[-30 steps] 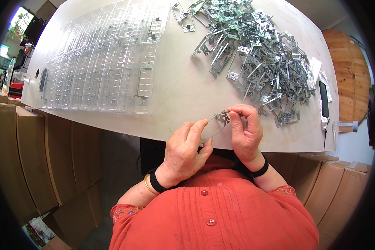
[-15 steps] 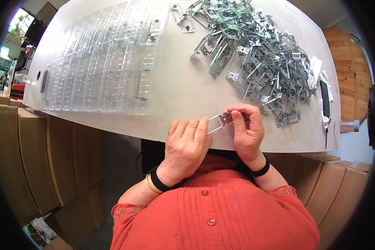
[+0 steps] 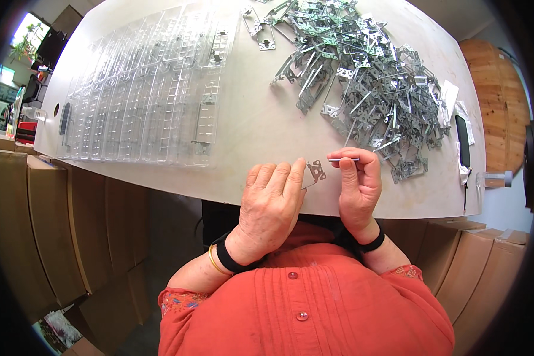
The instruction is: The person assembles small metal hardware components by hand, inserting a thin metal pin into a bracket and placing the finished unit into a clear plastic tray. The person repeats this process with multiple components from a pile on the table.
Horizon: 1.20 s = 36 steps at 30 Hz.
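Near the table's front edge, my left hand (image 3: 272,193) is closed on a thin metal bracket (image 3: 316,171). The bracket's flat end with cut-out holes sticks out past my fingertips toward the right; the rest is hidden behind the fingers. My right hand (image 3: 360,183) pinches a slim, light-coloured strip (image 3: 340,159) between thumb and fingers, its tip pointing left. A small gap separates the strip from the bracket. Beyond my right hand lies a big heap of loose metal brackets (image 3: 368,89).
Clear plastic trays (image 3: 154,113) with rows of slots cover the table's left side, some metal pieces lying in the right-hand column. A black phone-like object (image 3: 463,141) rests at the right edge near white paper (image 3: 449,95). Cardboard boxes (image 3: 53,213) stand below the table.
My right hand has come off the bracket and moved slightly right, with the slim strip now showing. The bracket's holed end has turned to face upward in my left hand.
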### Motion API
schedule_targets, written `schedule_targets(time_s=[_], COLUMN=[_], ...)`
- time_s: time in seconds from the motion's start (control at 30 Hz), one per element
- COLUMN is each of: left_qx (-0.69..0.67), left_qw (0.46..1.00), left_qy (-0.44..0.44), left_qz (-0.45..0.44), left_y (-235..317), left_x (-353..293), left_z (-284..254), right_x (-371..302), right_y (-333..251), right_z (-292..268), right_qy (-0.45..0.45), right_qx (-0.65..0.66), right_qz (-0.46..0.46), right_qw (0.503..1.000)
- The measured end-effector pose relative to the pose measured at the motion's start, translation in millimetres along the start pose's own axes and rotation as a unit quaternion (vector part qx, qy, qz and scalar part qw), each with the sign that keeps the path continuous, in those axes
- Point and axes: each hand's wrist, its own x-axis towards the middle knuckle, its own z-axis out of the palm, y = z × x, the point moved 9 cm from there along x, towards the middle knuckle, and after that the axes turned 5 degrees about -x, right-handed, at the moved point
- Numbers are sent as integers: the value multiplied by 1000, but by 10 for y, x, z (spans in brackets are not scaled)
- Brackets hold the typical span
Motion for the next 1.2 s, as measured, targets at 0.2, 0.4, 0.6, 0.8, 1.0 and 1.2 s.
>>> schedule_targets(time_s=[0.2,0.4,0.6,0.8,1.0,1.2], left_qx=[-93,-262,-213,-90,-87,-64], left_qw=[994,953,960,983,985,988], left_qy=[61,148,87,100,84,104], left_qz=[-5,-44,-158,-122,-123,-92], left_y=[-9,-113,-432,-191,-293,-260], left_x=[149,294,75,-144,-247,-77], left_z=[-173,-264,-92,-326,-244,-340], right_x=[5,14,26,11,13,15], right_y=[28,53,47,66,68,73], right_z=[-22,-24,-68,-71,-73,-45], right_qy=[6,14,36,39,35,22], right_qx=[14,16,7,5,-1,-7], right_qz=[12,21,15,16,23,32], right_qw=[1000,1000,999,999,999,999])
